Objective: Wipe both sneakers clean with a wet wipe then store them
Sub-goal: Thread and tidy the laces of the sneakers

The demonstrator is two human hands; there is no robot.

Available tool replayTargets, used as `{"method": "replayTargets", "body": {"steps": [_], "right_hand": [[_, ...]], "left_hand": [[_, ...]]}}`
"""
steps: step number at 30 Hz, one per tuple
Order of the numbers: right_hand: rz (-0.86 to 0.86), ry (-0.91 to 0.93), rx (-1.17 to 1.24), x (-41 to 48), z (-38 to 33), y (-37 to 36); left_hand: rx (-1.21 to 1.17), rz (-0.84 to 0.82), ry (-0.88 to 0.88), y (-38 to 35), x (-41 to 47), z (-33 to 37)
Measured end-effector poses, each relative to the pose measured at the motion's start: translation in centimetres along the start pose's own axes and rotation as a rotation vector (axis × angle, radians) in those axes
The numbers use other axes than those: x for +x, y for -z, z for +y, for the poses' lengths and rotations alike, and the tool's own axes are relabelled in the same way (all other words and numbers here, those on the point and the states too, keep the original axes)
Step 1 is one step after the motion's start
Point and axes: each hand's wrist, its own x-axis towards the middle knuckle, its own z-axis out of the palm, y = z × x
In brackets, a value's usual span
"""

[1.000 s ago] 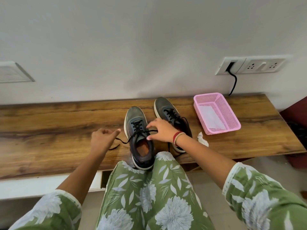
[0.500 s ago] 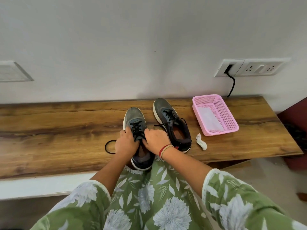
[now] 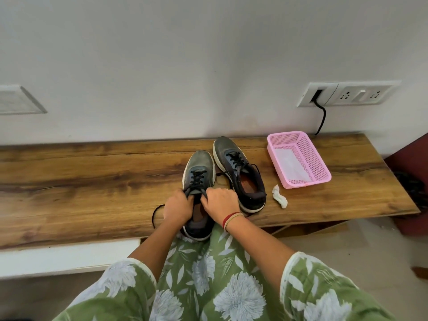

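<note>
At frame centre the left grip (image 3: pixel 178 208) and right grip (image 3: pixel 221 202) both pinch the limp laces (image 3: pixel 196 178) of the nearer sneaker (image 3: pixel 200 159), likely light and soft-topped, best lifted by its heel.

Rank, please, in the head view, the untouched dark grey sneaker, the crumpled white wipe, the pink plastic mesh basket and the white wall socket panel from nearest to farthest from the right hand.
From the right hand, pinching black laces:
1. Untouched dark grey sneaker, just beside.
2. Crumpled white wipe, farther right.
3. Pink plastic mesh basket, right rear.
4. White wall socket panel, above.
</note>
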Motion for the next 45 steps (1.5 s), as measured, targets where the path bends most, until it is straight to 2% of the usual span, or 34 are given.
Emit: {"method": "replayTargets", "body": {"steps": [7, 9, 12, 17, 22, 26, 29, 32, 34, 37, 40, 45], "right_hand": [[-0.104, -0.027, 0.080, -0.1, 1.6, 0.4], [-0.186, -0.094, 0.311, -0.1, 2.4, 0.9], [-0.211, -0.205, 0.678, 0.2, 3.5, 1.4], [-0.247, -0.178, 0.829, 1.0, 4.7, 2.6], [-0.456, -0.169, 1.016, 1.3, 5.0, 4.9], [-0.574, -0.241, 1.071, 1.8, 5.4, 5.2], [-0.529, -0.353, 1.336, 2.0, 5.2, 4.6], [-0.406, -0.433, 1.633, 2.0, 4.7, 3.1], [-0.356, -0.463, 1.814, 1.8, 4.0, 2.5], [-0.307, -0.489, 1.933, 2.0, 2.6, 2.2], [-0.243, -0.500, 1.881, 2.5, 1.5, 1.7], [-0.181, -0.500, 1.863, 2.8, 1.0, 1.1]], "left_hand": [[0.066, 0.006, -0.076, 1.3, -1.1, -0.2], [0.090, 0.016, -0.139, 2.3, -1.3, -0.3], [-0.016, 0.005, -0.178, 4.1, -1.2, -0.1], [-0.180, -0.084, -0.215, 6.8, -0.3, -1.0], [-0.621, -0.233, -0.153, 8.1, -0.8, -1.1], [-0.947, -0.271, 0.007, 6.7, -1.0, -0.6], [-1.303, -0.381, 0.157, 5.8, -1.2, -0.2], [-1.455, -0.389, 0.218, 5.0, -1.1, 0.3], [-1.433, -0.339, 0.179, 4.5, -0.9, 0.7], [-1.273, -0.272, 0.033, 4.1, -0.7, 1.2], [-1.213, -0.224, -0.060, 3.8, -0.6, 1.4], [-1.193, -0.185, -0.063, 3.6, -1.1, 1.4]]}}
